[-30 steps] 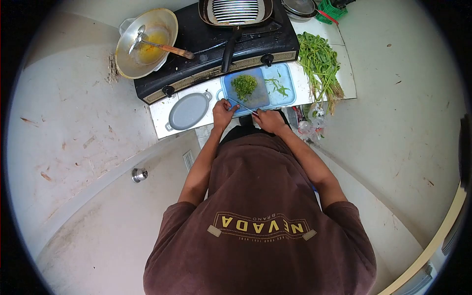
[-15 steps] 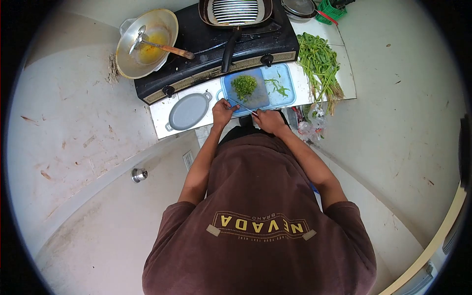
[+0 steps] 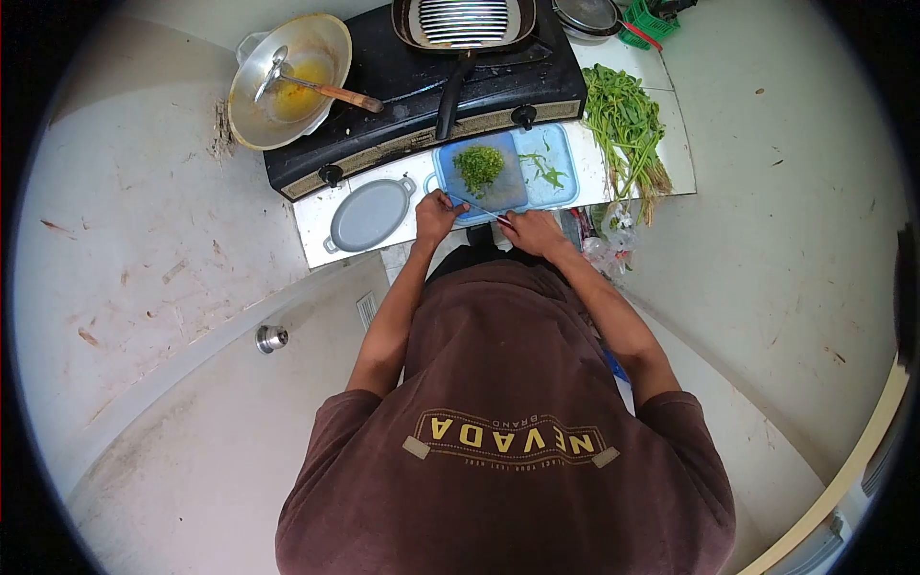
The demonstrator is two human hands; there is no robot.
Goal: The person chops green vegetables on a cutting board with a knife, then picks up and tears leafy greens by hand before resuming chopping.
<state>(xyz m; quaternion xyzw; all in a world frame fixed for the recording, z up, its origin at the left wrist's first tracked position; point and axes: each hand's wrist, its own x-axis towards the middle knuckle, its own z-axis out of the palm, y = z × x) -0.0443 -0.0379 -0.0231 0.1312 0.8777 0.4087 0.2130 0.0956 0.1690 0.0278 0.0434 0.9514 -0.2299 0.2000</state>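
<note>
My right hand (image 3: 533, 233) is closed around the dark red handle of a knife (image 3: 484, 211). The thin blade slants up and left over the near edge of the blue cutting board (image 3: 513, 196). At the blade's far end, the fingers of my left hand (image 3: 436, 217) are pinched together; whether they grip the blade or a small scrap is too small to tell. A heap of finely chopped greens (image 3: 478, 170) lies on the board just beyond both hands. To its right, a few loose green leaves (image 3: 546, 172) rest on the lighter blue part.
A grey oval plate (image 3: 369, 215) lies left of the board. Behind stands a black gas stove (image 3: 412, 101) bearing a wok (image 3: 246, 101) with a ladle (image 3: 345, 95) and a grill pan (image 3: 451, 101). Uncut leafy greens (image 3: 623, 105) with roots lie right, above a plastic bag (image 3: 613, 244).
My right hand has shifted slightly right with the knife. My left hand stays at the blade's end. The whole view has drifted a little; the chopped heap looks the same.
</note>
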